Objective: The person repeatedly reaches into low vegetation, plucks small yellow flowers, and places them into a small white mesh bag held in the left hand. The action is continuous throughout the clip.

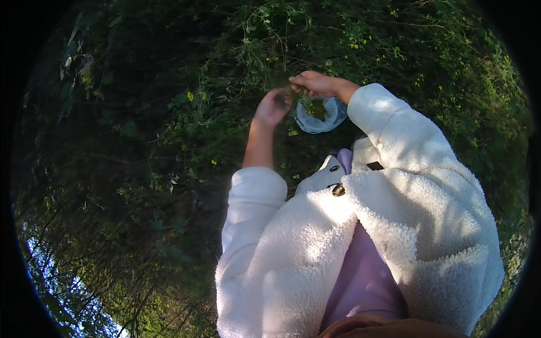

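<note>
1. The left hand [273, 109] is raised at the far side, just left of the right hand [315, 83]. Its fingers are curled, but blur hides the grip; I cannot tell if it is clamped on something.
2. The right hand has its fingers bent toward the left hand. I cannot tell whether its grip pinches a stem.
3. The translucent bag [307, 124] is just near of the right hand, its mouth upward, with yellow-green plant pieces [316, 108] inside.
4. Thin green stems [285, 48] hang beyond the hands.
5. The step in hand seems to be fine finger work on the plants.
6. The next move, I judge, calls for a light pinch and an unblocked bag mouth.
</note>
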Tool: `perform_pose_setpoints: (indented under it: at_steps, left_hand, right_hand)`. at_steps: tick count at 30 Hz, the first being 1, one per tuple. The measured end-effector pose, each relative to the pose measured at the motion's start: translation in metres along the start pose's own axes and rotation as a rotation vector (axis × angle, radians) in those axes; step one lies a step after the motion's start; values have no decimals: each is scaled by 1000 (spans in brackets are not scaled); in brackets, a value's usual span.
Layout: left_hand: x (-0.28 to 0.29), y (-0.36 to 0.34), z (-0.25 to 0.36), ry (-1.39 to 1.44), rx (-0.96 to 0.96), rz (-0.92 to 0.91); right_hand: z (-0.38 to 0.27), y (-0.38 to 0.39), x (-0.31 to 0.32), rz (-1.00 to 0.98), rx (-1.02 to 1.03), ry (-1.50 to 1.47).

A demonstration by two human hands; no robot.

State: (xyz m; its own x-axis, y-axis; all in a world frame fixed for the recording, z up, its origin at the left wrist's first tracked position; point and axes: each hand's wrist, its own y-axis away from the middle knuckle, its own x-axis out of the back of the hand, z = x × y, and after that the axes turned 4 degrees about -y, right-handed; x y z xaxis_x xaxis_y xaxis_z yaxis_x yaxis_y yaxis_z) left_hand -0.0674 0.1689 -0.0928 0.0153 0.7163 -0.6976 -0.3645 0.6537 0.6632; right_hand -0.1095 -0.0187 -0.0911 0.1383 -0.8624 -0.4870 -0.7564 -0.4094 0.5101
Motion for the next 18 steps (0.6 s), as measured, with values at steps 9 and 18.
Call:
perform_pose_setpoints:
  at_steps: [9, 18]
  left_hand:
    - [-39, -5, 1, -560, 60, 173]
    - [-51, 15, -5, -595, -227, 372]
  right_hand:
    - [10, 16, -6, 7, -22, 325]
    - [20, 48, -26, -22, 5, 50]
